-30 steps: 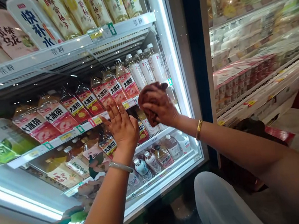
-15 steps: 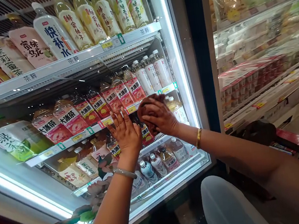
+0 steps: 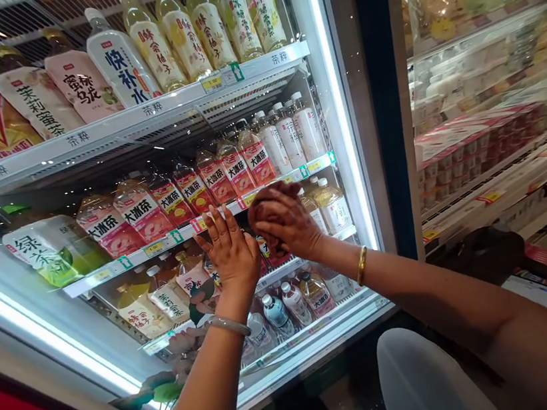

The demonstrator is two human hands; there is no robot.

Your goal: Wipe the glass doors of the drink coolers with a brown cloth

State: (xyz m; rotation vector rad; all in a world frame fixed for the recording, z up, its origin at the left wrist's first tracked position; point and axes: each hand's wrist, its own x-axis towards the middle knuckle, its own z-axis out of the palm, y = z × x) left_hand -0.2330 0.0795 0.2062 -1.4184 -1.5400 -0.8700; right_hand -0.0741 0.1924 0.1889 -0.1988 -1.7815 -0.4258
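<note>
A glass door (image 3: 154, 140) stands in front of lit shelves of bottled drinks. My left hand (image 3: 232, 251) rests on the glass with its fingers stretched out and apart, holding nothing. To its right, my right hand (image 3: 296, 222) presses a bunched brown cloth (image 3: 267, 216) against the glass, the fingers spread over it. Behind the hands, a shelf edge with price tags (image 3: 153, 249) and iced tea bottles (image 3: 212, 176) show through the glass. The lower part of the cloth is partly dark and hard to make out.
Shelves of large bottles (image 3: 210, 32) fill the cooler above. A bright light strip (image 3: 339, 89) runs down its right side. Farther right, another chilled display (image 3: 477, 144) holds packaged goods. A dark object (image 3: 491, 247) with a handle stands low at the right, near my knee (image 3: 411, 375).
My right hand and the cloth have shifted slightly left and down across the glass, closer to my left hand. The whole view has swung a little, so the shelves appear farther right.
</note>
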